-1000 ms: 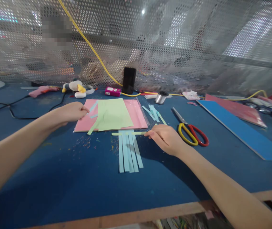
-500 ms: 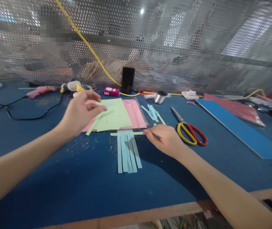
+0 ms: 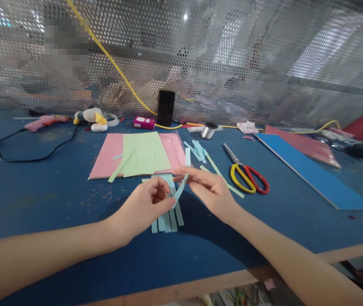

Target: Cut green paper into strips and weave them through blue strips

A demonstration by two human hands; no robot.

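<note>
My left hand [image 3: 146, 202] pinches the lower end of a light blue paper strip [image 3: 181, 189] between thumb and fingers. The strip slants up to my right hand [image 3: 208, 187] and shows again above the index finger. That hand has its fingers stretched and close together, with the strip seemingly between them; the exact contact is partly hidden. Below both hands, several light blue paper strips [image 3: 167, 223] lie side by side on the blue table. A pale green strip [image 3: 145, 180] crosses near their upper ends, mostly covered by my hands.
Behind the hands are pale green paper [image 3: 143, 148] and pink paper [image 3: 108, 148]. To the right lie loose blue strips [image 3: 199, 149], a green strip [image 3: 235, 191], scissors [image 3: 245, 174] and a blue board [image 3: 311, 170]. A wire spool [image 3: 208, 131] and a phone [image 3: 166, 107] stand farther back.
My left hand came down and right from above the green paper, bringing a light blue strip. My right hand left the green strip's end and moved slightly left, its fingers now at the blue strip.
</note>
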